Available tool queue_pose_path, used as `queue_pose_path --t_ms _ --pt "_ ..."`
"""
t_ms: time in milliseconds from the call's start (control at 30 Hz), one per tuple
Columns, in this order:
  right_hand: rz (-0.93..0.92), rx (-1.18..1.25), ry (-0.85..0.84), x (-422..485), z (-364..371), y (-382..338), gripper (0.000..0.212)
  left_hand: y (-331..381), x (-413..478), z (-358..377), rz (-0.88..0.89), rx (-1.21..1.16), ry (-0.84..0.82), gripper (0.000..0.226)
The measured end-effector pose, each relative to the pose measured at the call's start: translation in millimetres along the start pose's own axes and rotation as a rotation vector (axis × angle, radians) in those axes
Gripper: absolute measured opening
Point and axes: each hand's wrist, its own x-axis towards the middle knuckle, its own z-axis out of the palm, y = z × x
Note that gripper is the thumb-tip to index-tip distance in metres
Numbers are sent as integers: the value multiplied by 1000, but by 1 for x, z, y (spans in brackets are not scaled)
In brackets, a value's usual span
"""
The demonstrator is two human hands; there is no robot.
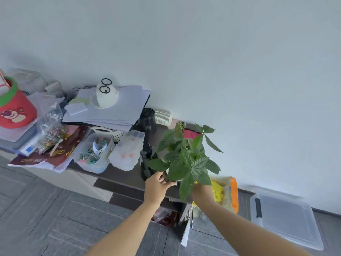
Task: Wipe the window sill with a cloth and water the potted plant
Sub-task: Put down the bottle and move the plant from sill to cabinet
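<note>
A potted plant (186,159) with broad green leaves stands at the right end of a low dark cabinet top (127,174). Its pot is almost wholly hidden by the leaves and my hands. My left hand (156,185) is wrapped around the pot's left side, fingers curled against it. My right hand (202,191) reaches in from the right under the drooping leaves, which cover its fingers; it appears to grip the pot's right side. No cloth and no watering vessel show.
A black gadget (147,156) stands just left of the plant. Further left lie clear tubs of clips (94,154), paper stacks (112,109), ribbed paper cups (163,117) and a red plush bucket (14,109). A yellow-orange bag (227,193) and a clear lidded bin (287,217) sit on the grey floor, right.
</note>
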Motion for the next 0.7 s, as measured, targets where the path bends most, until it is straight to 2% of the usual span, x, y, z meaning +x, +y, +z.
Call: queue_pose_path --t_ms 100,233,333,400,500,633,700 --pt "-49 11 21 0 2 2 32 -3 1 0 -3 13 -20 40" --pt "-37 83 -43 -3 5 11 5 -6 -1 2 -28 52 -42 39" --pt "-86 -80 -118 -2 3 10 19 -4 -6 3 -68 57 -41 49" --pt "-101 -162 -150 -5 -6 10 41 -7 -11 2 -115 42 -17 57" --pt "-115 -289 -220 -10 -28 17 69 -14 -26 7 -174 59 58 41" --pt "-134 -449 -317 3 -59 32 77 -12 -52 30 -235 29 118 32" --pt "-151 -479 -362 21 -72 38 76 -9 -63 49 -225 2 85 30"
